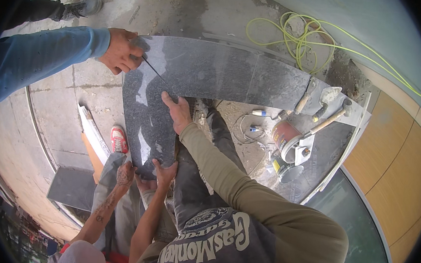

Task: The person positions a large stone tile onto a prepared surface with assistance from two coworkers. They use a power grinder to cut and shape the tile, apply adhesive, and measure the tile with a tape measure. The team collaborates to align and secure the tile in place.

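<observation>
My right hand (176,113), in an olive sleeve, grips the inner edge of a dark speckled stone slab (158,120), thumb on top, fingers underneath. At the slab's near end my left hand (144,183) holds the edge from below, partly hidden by a co-worker's arm. That co-worker's two bare hands (164,173) are beside it, at the same end. From the left, another person's hand (121,53) in a blue sleeve holds a thin dark rod (155,70), its tip near my right thumb. The slab meets a long grey stone strip (225,72) at a corner.
Right on the stone lie a putty knife (305,95), a trowel (327,101) and a mallet (331,122). Below them stand a reddish bucket (286,137) and a dark tub (287,171). A yellow-green hose (302,40) coils behind. Corded plugs (260,113) lie on the floor.
</observation>
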Action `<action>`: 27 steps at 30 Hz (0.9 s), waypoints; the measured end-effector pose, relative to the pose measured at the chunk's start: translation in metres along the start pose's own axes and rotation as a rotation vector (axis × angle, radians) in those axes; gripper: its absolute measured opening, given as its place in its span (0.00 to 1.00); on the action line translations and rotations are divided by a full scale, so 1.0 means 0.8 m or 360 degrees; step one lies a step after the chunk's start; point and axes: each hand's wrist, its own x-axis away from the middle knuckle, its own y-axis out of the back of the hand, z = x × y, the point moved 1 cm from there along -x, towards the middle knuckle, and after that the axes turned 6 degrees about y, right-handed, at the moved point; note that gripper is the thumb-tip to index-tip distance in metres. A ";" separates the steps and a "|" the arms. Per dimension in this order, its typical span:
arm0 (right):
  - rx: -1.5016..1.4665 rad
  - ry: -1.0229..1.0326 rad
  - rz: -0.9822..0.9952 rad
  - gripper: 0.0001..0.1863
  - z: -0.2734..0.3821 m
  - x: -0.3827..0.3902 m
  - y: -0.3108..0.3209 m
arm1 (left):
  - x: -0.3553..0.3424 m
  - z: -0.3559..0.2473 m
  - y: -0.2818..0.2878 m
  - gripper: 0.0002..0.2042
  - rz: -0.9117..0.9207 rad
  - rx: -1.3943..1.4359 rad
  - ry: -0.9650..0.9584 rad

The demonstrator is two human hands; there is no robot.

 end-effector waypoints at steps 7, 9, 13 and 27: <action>0.0027 0.0107 0.0024 0.37 -0.001 -0.011 0.006 | -0.005 0.050 -0.014 0.52 0.0027 0.0781 0.0210; 0.0046 0.0150 0.0051 0.28 -0.013 -0.023 0.010 | -0.003 0.055 -0.018 0.51 0.0019 0.0947 0.0137; 0.0046 0.0213 0.0120 0.28 -0.019 -0.022 -0.001 | -0.003 -0.013 0.014 0.48 0.0253 0.1399 0.0665; -0.0093 0.0220 0.0019 0.30 -0.031 -0.028 0.006 | 0.013 0.099 -0.024 0.48 0.0071 0.1024 0.0110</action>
